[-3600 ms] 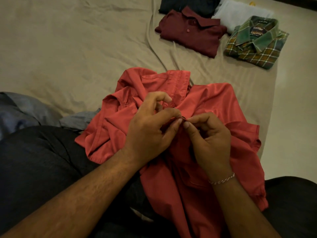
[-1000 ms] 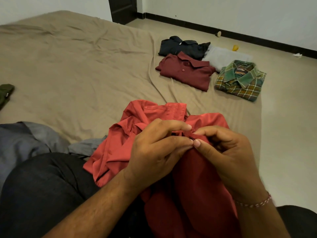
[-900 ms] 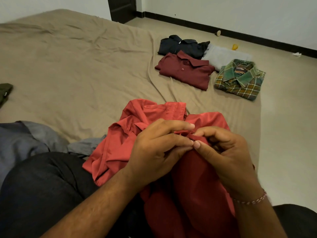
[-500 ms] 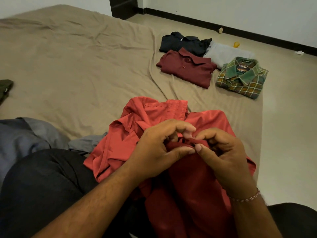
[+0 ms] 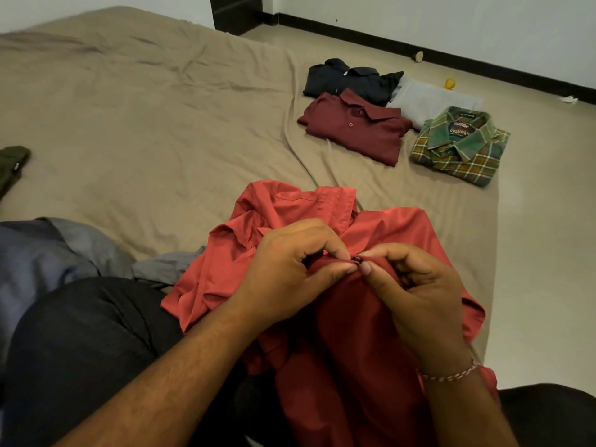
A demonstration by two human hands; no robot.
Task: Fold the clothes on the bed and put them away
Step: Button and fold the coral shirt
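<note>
A bed [image 5: 145,124] is filling most of the frame, with bare floor [image 5: 541,221] lying along its right side. At lower centre a crumpled shirt [image 5: 290,208] is lying on the bed and over the person's lap. The left hand [image 5: 290,272] and right hand [image 5: 419,291] are meeting on top of it, fingertips touching at a button [image 5: 356,260].

In the upper right four folded garments are sitting together near the bed's edge: a polo shirt [image 5: 354,130] in front of a collared shirt [image 5: 348,80], and a checked shirt [image 5: 461,146] in front of a plain folded cloth [image 5: 432,100].

An unfolded garment [image 5: 48,250] is lying at the left edge, beside the person's knee [image 5: 80,333]. Another small garment [image 5: 11,162] is sitting further up that edge.
</note>
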